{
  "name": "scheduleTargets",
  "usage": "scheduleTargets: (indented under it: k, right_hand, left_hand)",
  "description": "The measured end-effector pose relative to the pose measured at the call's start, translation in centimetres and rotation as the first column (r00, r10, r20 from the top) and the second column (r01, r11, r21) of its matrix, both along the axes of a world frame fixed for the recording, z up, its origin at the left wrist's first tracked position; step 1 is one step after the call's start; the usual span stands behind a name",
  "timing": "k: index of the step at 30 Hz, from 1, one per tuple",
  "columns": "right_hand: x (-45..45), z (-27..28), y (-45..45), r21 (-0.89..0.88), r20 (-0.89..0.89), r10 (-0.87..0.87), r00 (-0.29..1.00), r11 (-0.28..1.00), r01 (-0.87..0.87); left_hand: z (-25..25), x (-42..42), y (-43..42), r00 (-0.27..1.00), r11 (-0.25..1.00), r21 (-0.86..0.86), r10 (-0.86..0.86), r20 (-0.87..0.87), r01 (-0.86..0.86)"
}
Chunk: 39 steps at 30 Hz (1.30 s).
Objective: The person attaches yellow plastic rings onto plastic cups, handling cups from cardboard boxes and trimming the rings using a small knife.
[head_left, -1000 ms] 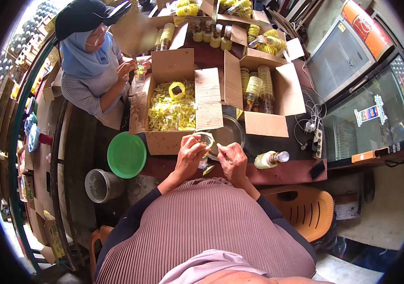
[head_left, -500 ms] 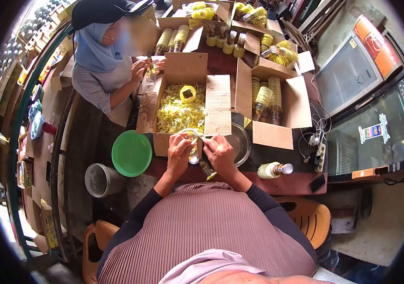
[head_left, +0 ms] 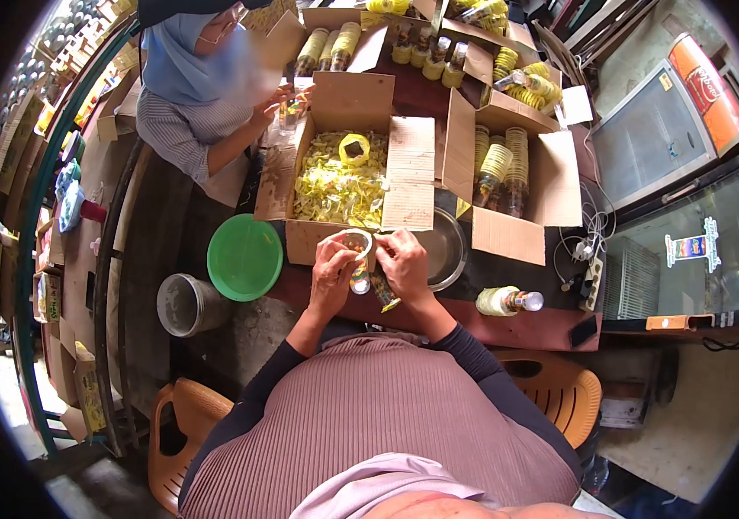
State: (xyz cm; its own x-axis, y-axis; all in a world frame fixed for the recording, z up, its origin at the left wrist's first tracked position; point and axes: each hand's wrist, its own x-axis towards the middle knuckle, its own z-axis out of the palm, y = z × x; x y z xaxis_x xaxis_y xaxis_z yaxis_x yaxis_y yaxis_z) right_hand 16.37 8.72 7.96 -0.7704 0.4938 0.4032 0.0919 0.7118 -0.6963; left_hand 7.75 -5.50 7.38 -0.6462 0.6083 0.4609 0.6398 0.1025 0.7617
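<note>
My left hand is wrapped round a clear plastic cup with a coloured print, its round rim tilted up toward me. Close by on the right, my right hand has its fingers pinched together near the rim; what they hold, if anything, is too small to make out. A dark strip with yellow edges shows just below my right hand. In front of both hands stands an open cardboard box full of small yellow pieces. A yellow ring-shaped roll lies on top of them.
A metal bowl sits right of the box, a green basin and grey bucket left. A wrapped stack of cups lies at right. Another box holds cup stacks. Across the table, a person handles a cup.
The view has shifted slightly, so the table things appear a little to the right. My right hand's fingers have drawn up beside the rim, and the cup's opening now shows more plainly.
</note>
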Motion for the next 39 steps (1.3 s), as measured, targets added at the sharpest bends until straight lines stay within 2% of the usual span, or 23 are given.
scheduleTargets:
  k: [9,11,12,14,15,18,20,22,26,30,32,33,34,36,38,39]
  right_hand:
    - [1.9,1.6,-2.5,0.044,-0.069,0.040,0.997,0.998,-0.037]
    - [1.7,1.4,-3.0,0.060,-0.054,0.046,0.997,0.997,-0.043]
    - [1.6,1.4,-3.2,0.079,-0.038,0.052,0.998,0.996,-0.049]
    - [1.4,1.5,-3.6,0.099,-0.034,0.054,0.998,0.994,-0.051]
    - [1.4,1.5,-3.7,0.122,-0.025,0.063,0.998,0.991,-0.059]
    - [1.1,1.8,-4.0,0.134,-0.024,0.021,0.999,0.991,-0.018]
    - [0.7,1.5,-4.3,0.126,-0.033,0.001,0.999,0.992,0.003]
    - [0.2,1.2,-4.6,0.119,-0.045,-0.022,0.999,0.993,0.027]
    - [-0.9,1.7,-4.8,0.146,-0.034,-0.041,0.999,0.988,0.045]
    - [-2.2,1.9,-5.1,0.174,-0.033,-0.085,0.996,0.981,0.090]
    - [-2.8,2.2,-5.0,0.194,-0.041,-0.089,0.995,0.976,0.095]
    - [-3.1,2.0,-5.0,0.204,-0.053,-0.101,0.993,0.973,0.109]
    - [-3.4,2.0,-4.8,0.215,-0.067,-0.113,0.991,0.969,0.125]
    - [-3.9,1.9,-4.6,0.230,-0.080,-0.120,0.990,0.964,0.135]
    - [-4.4,1.7,-4.4,0.237,-0.078,-0.149,0.986,0.958,0.163]
    - [-4.5,1.7,-4.4,0.239,-0.077,-0.152,0.985,0.957,0.166]
  left_hand:
    - [0.1,-0.3,-1.5,0.998,1.000,0.005,0.012,0.068,-0.012]
    - [0.0,-0.1,-1.8,0.993,0.993,-0.057,0.110,0.034,-0.108]
    - [0.2,0.0,-1.9,0.994,0.993,-0.057,0.106,0.032,-0.104]
    - [0.9,-0.1,-2.0,0.981,0.993,-0.094,0.084,0.175,-0.068]
    - [0.7,-0.6,-2.0,0.996,0.996,-0.072,0.057,0.071,-0.052]
    - [0.2,-1.0,-2.2,0.992,0.999,-0.048,0.005,0.125,0.001]
    - [0.2,-1.3,-2.1,0.996,0.999,-0.034,-0.005,0.086,0.008]
    - [0.5,-1.6,-2.1,0.984,0.999,0.046,-0.032,0.175,0.025]
    - [0.4,-2.9,-2.1,0.982,0.998,0.045,-0.053,0.183,0.046]
    - [1.1,-4.5,-1.8,0.995,0.998,0.018,-0.064,0.075,0.063]
    - [1.7,-5.0,-1.5,0.996,0.997,0.020,-0.070,-0.059,0.071]
    - [1.7,-5.1,-1.3,0.997,0.997,0.011,-0.074,0.014,0.074]
    - [1.8,-5.6,-1.1,0.997,0.997,0.024,-0.074,0.009,0.074]
    - [2.0,-6.4,-0.8,0.981,0.996,0.026,-0.076,-0.177,0.082]
    - [1.9,-7.0,-0.7,0.980,0.995,0.010,-0.091,-0.177,0.094]
    - [1.8,-7.4,-0.6,0.990,0.994,0.004,-0.106,-0.093,0.106]
